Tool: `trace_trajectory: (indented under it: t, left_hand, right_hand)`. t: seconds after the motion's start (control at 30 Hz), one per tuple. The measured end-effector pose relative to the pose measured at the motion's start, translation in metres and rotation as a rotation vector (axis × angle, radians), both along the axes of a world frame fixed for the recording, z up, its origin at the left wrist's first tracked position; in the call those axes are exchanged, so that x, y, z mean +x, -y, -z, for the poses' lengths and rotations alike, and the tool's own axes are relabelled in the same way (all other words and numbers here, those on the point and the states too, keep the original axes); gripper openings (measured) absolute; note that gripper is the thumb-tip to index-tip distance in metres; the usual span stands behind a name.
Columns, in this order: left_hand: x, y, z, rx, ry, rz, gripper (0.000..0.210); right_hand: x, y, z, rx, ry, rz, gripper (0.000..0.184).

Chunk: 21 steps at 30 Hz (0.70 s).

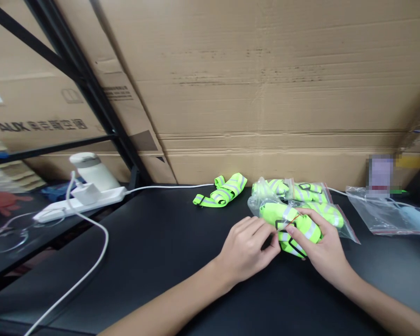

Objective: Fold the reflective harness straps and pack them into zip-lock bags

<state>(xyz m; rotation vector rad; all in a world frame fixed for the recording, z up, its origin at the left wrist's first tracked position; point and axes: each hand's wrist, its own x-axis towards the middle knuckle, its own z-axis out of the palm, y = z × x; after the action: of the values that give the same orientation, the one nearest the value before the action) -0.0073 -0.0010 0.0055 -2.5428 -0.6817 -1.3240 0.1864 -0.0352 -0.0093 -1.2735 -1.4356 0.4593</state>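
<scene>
My right hand [324, 242] is closed around a rolled neon-yellow reflective strap [283, 212] with silver bands and black buckles. Clear plastic with a thin red line, like a zip bag's seal, lies across the roll near my thumb. From the left, my left hand [250, 247] pinches at the near edge of this bundle; its fingertips are partly hidden, and the clear bag's edge seems to be between them. Just behind lie several bagged reflective straps [324, 212]. A loose reflective strap [227, 191] rests to the left of them, unbagged.
On the black table [143, 261], a white power strip [80, 205] with a plugged-in adapter and trailing cable stands left, beside a white bottle [94, 170]. An empty clear zip bag [378, 214] lies right. Cardboard [266, 93] forms the back, with a black metal frame [91, 98] at left.
</scene>
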Motion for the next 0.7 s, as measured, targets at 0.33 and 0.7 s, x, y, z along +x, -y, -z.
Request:
trace_trajectory:
  t: [0.33,0.7]
  left_hand:
    - [0.008,0.012,0.008,-0.056,-0.001,0.057,0.014]
    - [-0.005,-0.009,0.008,-0.223,-0.013,-0.031,0.013]
  right_hand:
    - [-0.009,0.005,0.006,-0.001,-0.087,-0.027,0.03]
    - [-0.019,0.017,0.012,-0.32,-0.517,-0.52,0.076]
